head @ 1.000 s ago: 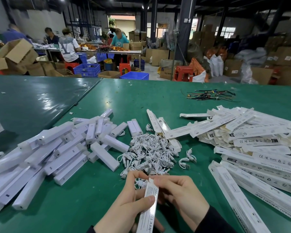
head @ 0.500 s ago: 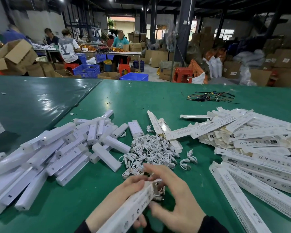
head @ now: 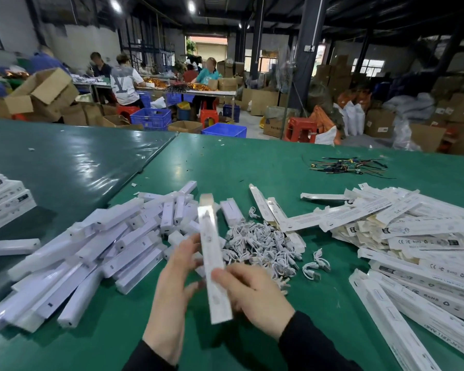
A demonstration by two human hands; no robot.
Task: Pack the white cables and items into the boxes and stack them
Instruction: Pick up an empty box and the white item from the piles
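Note:
My right hand (head: 255, 295) grips the lower part of a long white box (head: 214, 261), which stands nearly upright and is motion-blurred. My left hand (head: 176, 287) is beside the box with its fingers stretched along its left side. Just beyond the hands lies a heap of small coiled white cables (head: 263, 245). A pile of white bar-shaped items (head: 91, 253) covers the table to the left. Flat printed white boxes (head: 402, 236) are heaped at the right.
The green table (head: 252, 167) carries a bundle of dark cable ties (head: 343, 166) at the far right and a stack of boxes (head: 3, 199) at the left edge. Beyond the table, people work among cardboard cartons and blue crates (head: 152, 117).
The box has swung from lying low and slanted in both hands to standing nearly upright. The view has tilted up and shifted a little.

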